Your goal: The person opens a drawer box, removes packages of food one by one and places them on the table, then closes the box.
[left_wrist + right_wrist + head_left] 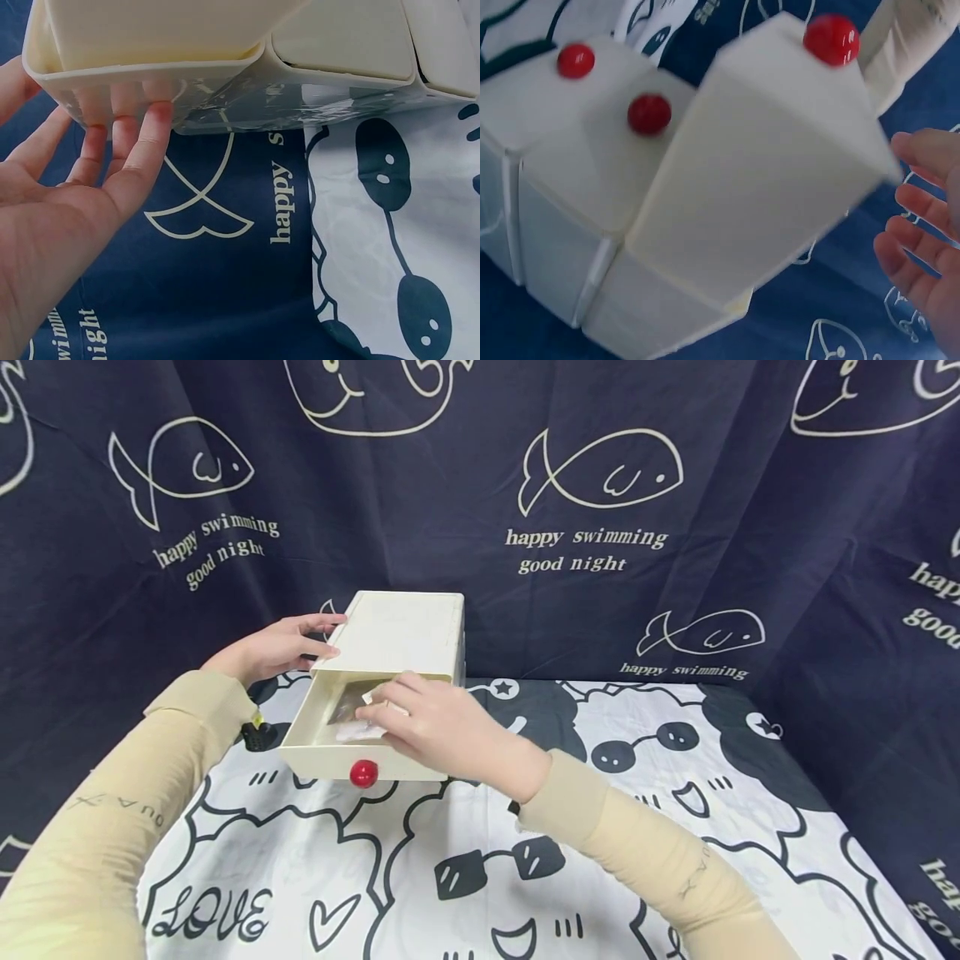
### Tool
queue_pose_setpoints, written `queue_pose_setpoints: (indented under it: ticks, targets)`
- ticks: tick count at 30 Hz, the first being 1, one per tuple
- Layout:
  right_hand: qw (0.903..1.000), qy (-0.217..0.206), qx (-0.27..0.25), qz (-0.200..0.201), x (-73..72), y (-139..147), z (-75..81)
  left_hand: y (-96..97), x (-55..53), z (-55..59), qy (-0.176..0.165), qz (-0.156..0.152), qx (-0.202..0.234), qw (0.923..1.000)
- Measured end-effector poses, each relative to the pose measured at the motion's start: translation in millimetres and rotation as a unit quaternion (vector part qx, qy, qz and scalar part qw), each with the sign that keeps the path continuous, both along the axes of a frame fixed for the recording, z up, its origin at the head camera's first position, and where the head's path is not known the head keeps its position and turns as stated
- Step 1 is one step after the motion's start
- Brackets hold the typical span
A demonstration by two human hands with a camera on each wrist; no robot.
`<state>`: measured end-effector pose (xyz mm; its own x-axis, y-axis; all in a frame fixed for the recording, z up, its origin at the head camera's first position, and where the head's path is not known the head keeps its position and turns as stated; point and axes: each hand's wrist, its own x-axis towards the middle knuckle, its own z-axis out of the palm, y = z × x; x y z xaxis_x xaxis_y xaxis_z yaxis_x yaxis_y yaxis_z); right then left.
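A white drawer cabinet [405,631] has its top drawer [300,722] pulled out toward me, a red knob [363,773] on its front. My left hand [281,647] rests against the cabinet's left side; in the left wrist view its fingertips [156,124] touch the translucent side panel near the upper edge. My right hand [435,722] is over the open drawer, its fingers bent loosely above a clear plastic packet [347,703] inside. In the right wrist view those fingers [907,259] are slightly curled and apart, with nothing seen between them.
Two lower drawers with red knobs [649,114] stay closed beneath the open one. The cabinet stands at the back of a table covered with a white cartoon-print cloth [300,852]. A dark blue fish-print curtain [420,510] hangs right behind it.
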<state>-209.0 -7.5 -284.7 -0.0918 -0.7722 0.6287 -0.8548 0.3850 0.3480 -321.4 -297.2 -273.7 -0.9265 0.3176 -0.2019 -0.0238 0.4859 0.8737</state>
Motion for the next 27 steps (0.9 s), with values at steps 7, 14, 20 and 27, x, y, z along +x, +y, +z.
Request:
queue_pose_setpoints:
  ticks: [7,14,20,27]
  targets:
    - [0.9952,-0.036,0.077,-0.050,-16.7,3.2,7.3,0.2,-0.9,2.0,-0.001,0.004,0.000,1.0000]
    - [0.9780,-0.090,0.180,-0.054,-26.3,-1.7,8.3,0.9,-0.7,-1.2,-0.014,0.005,0.008,0.9999]
    - [0.9575,-0.144,0.245,-0.050,-31.8,-8.3,8.7,0.7,0.0,-1.0,-0.019,0.005,0.011,0.9997]
    - [0.9504,-0.164,0.256,-0.066,-36.9,-12.8,2.7,3.0,-0.2,1.3,-0.023,0.002,0.009,0.9997]
